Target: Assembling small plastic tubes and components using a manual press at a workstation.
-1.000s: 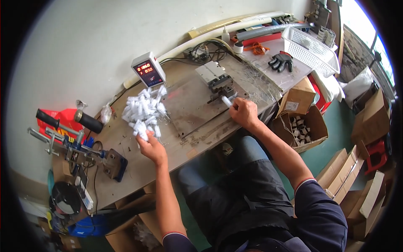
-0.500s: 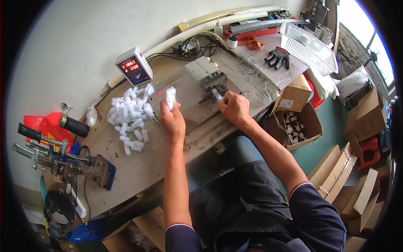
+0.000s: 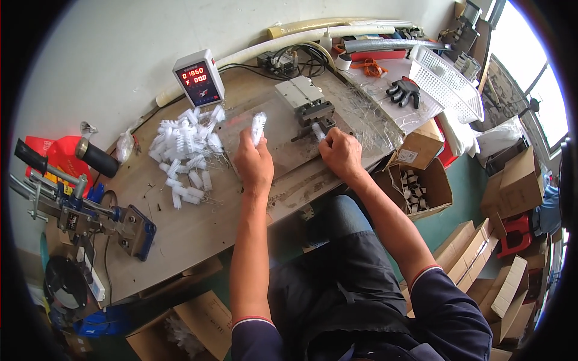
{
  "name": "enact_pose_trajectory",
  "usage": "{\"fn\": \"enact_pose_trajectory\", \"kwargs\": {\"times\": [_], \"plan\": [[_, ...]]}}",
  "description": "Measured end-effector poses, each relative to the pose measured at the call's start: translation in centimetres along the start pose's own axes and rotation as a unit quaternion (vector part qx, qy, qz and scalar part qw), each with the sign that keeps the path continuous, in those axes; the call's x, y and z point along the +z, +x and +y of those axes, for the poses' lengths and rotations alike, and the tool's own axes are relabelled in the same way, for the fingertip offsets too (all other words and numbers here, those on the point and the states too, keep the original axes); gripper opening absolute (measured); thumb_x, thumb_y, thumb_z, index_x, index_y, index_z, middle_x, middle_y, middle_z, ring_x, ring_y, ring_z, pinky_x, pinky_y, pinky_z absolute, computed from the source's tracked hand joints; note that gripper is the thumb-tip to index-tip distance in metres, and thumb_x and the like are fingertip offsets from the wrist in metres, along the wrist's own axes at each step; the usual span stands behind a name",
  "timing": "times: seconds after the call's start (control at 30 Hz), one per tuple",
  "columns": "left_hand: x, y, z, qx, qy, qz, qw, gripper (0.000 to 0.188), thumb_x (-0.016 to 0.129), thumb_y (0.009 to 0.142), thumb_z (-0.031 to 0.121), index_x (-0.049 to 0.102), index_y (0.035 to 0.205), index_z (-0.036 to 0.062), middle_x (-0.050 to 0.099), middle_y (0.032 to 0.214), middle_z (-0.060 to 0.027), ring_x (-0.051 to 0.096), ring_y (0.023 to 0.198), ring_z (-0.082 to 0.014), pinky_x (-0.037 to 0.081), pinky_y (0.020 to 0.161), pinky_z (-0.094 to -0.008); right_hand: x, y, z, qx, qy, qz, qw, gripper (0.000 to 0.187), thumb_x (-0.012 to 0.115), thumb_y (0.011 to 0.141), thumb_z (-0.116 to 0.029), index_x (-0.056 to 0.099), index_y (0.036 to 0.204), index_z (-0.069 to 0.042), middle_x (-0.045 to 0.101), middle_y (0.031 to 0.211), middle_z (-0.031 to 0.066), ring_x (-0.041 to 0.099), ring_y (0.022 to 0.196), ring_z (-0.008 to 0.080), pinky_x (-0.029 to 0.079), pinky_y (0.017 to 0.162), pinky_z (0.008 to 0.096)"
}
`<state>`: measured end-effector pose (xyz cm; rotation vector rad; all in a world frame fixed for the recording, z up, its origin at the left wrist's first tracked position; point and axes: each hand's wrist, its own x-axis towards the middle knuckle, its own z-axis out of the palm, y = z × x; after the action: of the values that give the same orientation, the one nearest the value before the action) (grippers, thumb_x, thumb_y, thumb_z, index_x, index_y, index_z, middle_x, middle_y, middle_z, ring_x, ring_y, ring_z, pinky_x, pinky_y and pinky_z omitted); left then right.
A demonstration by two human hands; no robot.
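My left hand [image 3: 254,163] is closed around a white bristle brush [image 3: 258,125] and holds it up over the bench plate. To its left lies a loose heap of similar white brushes [image 3: 183,141]. My right hand [image 3: 342,155] is closed at the front of a small metal machine [image 3: 301,93] with dark jaws. Its fingers pinch another white brush [image 3: 318,130], whose far end is at the jaws. How far that brush reaches into the jaws is hidden.
Behind the heap stands a counter box [image 3: 198,78] with a lit red display. A lever press [image 3: 78,204] occupies the left end. Wire scraps, a black work glove [image 3: 403,92] and a white basket [image 3: 448,81] are at the right. A carton [image 3: 442,195] of curled pieces stands below the edge.
The whole view has shifted slightly. Both hands keep nearly the same places relative to the heap and the machine, each with its brush.
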<state>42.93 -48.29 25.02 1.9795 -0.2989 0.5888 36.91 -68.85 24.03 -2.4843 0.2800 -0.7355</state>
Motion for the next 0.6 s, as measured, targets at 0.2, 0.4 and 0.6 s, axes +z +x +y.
{"fn": "enact_pose_trajectory", "kwargs": {"times": [0.2,0.4,0.6], "plan": [[0.25,-0.03,-0.20,0.019,0.007,-0.003,1.000,0.026,0.062,0.093,0.001,0.058,0.119,0.0042,0.072,0.098,-0.0180,0.072,0.091,-0.0372,0.055,0.079,-0.0451,-0.08,0.17,0.19,0.017,-0.011,-0.008,1.000,0.017,0.066,0.082,-0.022,0.066,0.080,-0.005,0.069,0.077,0.0184,0.069,0.079,0.0404,0.054,0.073,0.0478],[0.36,0.02,-0.13,0.016,-0.004,0.001,1.000,0.024,0.062,0.094,0.003,0.059,0.118,0.0029,0.070,0.100,-0.0211,0.070,0.092,-0.0407,0.054,0.079,-0.0465,-0.16,0.08,0.02,0.021,0.005,-0.002,1.000,0.019,0.065,0.081,-0.021,0.063,0.077,-0.003,0.069,0.077,0.0212,0.068,0.078,0.0422,0.053,0.073,0.0502],[0.32,0.18,0.08,0.016,0.032,0.019,0.999,0.020,0.060,0.097,0.005,0.060,0.116,0.0020,0.068,0.102,-0.0212,0.066,0.095,-0.0417,0.051,0.082,-0.0482,-0.02,0.14,-0.12,0.031,-0.002,0.009,0.999,0.020,0.064,0.081,-0.022,0.064,0.076,-0.002,0.068,0.075,0.0224,0.068,0.077,0.0432,0.053,0.072,0.0506]]}}
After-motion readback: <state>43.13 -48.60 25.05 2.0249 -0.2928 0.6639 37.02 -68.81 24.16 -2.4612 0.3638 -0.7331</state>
